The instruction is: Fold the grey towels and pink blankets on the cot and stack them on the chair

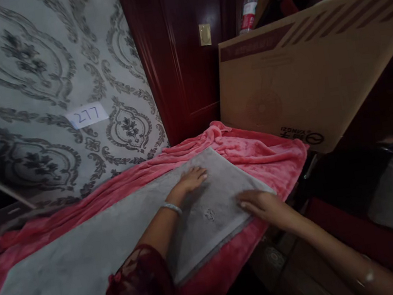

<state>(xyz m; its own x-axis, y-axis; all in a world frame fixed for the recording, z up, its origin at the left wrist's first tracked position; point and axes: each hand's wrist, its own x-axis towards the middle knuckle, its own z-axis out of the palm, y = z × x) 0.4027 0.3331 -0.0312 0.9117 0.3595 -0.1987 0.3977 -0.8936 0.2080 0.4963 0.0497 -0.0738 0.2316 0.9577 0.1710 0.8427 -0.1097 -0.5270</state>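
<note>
1. Grey, flat, soft-looking cloth (219,176): directly beneath both hands; dark motif (209,214) on its surface between the hands, on the near side. Grey material also extends left of the left forearm.
2. Left hand (192,178): open, palm down, fingers spread on the cloth; silvery bracelet (172,208) at wrist.
3. Right hand (258,202): open, fingers extended, resting on the cloth at its right edge.
4. Pink plush blanket (257,158): under the cloth, showing beyond both hands.
5. Large brown cardboard box (282,75): beyond the right hand.
6. White paper label (87,115), "277": on patterned grey wallpaper (125,94), beyond and left of the left hand.
</note>
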